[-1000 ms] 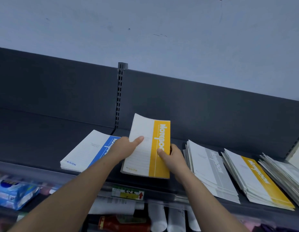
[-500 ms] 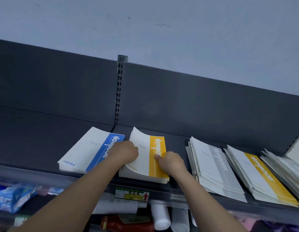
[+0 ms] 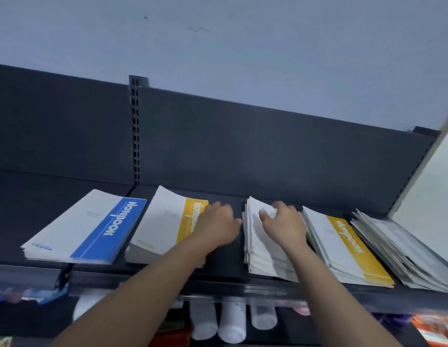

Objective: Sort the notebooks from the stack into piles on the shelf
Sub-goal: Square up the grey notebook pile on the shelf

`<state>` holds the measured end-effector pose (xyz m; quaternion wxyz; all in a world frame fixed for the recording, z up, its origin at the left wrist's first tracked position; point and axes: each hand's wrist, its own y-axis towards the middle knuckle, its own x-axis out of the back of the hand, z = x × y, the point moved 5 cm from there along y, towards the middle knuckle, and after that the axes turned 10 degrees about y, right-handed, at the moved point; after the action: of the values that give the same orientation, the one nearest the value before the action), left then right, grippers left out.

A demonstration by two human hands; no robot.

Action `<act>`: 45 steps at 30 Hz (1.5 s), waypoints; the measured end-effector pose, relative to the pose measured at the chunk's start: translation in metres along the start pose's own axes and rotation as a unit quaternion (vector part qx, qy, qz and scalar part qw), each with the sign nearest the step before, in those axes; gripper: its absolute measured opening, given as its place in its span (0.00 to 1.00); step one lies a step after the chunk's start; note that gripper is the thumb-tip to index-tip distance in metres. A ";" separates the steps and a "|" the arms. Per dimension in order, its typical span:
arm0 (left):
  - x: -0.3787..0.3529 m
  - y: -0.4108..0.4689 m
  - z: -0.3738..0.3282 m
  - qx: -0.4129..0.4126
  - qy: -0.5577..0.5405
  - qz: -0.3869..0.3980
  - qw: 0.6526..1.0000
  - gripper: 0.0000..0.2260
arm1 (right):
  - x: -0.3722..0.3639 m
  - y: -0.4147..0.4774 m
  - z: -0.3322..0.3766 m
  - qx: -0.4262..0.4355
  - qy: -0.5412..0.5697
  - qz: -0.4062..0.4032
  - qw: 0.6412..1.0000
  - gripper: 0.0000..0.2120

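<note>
Several piles of notebooks lie along a dark shelf. At the left is a blue-band pile, beside it a yellow-band pile. My left hand hovers over that pile's right edge, fingers loosely curled and holding nothing. Right of a narrow gap sits a white-and-grey stack. My right hand lies on it, with thumb and fingers curled round the far end of its top notebook. Further right are a second yellow-band pile and a fanned grey pile.
The shelf's dark back panel rises behind the piles, and a pale side wall closes the right end. On the shelf below are white bottles, blue packets at the left and red packets at the right.
The yellow-band notebook went down onto its pile and both hands let go. Both hands then moved right, the right one onto the white-and-grey stack.
</note>
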<state>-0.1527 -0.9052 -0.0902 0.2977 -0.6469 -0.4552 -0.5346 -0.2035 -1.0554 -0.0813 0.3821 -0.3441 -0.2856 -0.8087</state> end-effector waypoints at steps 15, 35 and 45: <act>-0.052 0.021 -0.052 0.222 -0.385 0.099 0.890 0.25 | 0.000 0.009 -0.080 0.002 0.035 0.204 0.978 0.32; -0.005 0.004 -0.038 -0.024 -0.535 -0.085 0.840 0.27 | 0.026 0.023 -0.056 0.054 0.458 0.083 0.884 0.27; 0.003 0.003 -0.044 -0.074 -0.519 -0.113 0.844 0.34 | 0.017 0.009 -0.050 0.036 0.508 0.142 0.849 0.37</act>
<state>-0.1684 -0.9439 -0.0757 -0.0937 -0.7943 -0.5718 -0.1825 -0.2214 -1.1038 -0.0962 0.5969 0.0923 -0.0282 -0.7965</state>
